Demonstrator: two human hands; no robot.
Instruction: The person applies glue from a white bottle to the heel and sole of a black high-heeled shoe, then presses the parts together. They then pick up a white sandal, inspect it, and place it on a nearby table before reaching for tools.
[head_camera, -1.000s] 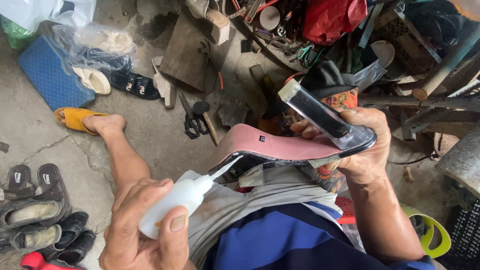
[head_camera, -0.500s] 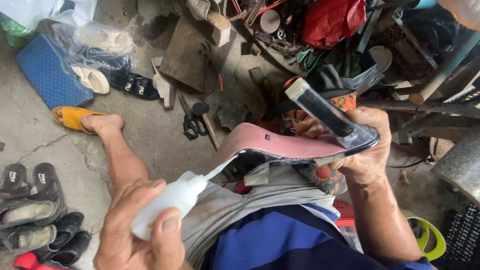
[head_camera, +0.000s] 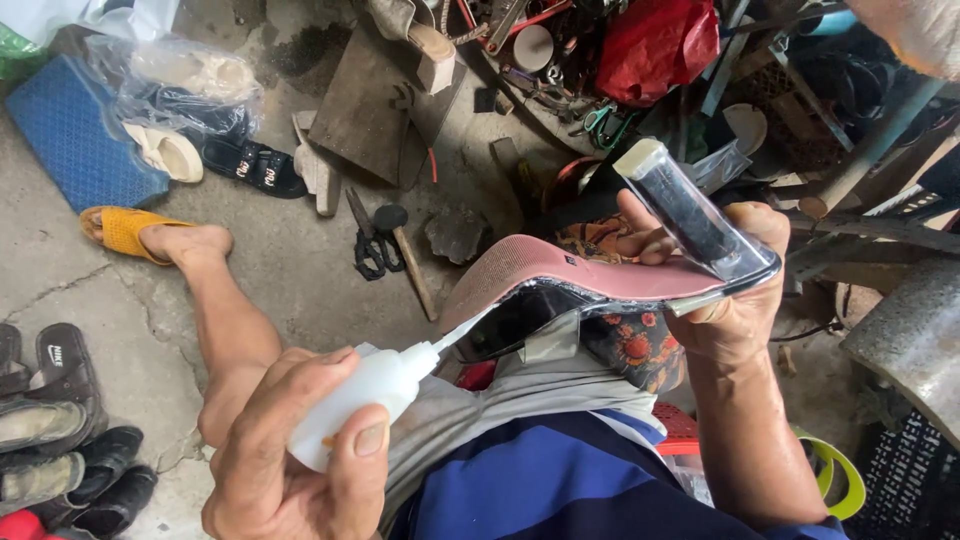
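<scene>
Shoe-repair workshop: concrete floor (head_camera: 300, 260), scattered sandals (head_camera: 250, 165), scissors (head_camera: 365, 245), hammer (head_camera: 405, 250), tool clutter (head_camera: 540, 50).

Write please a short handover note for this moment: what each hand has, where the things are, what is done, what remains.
Left hand: squeezes white glue bottle, nozzle tip at the toe edge of the shoe.
Right hand: holds the high-heeled shoe upside down by the heel end, pink sole up, over the lap.
Scissors and hammer lie on the floor ahead.
Done: sole visibly parted from the upper at the toe.
Left: glue along the gap, then press closed; how much glue is in cannot be seen.
</scene>
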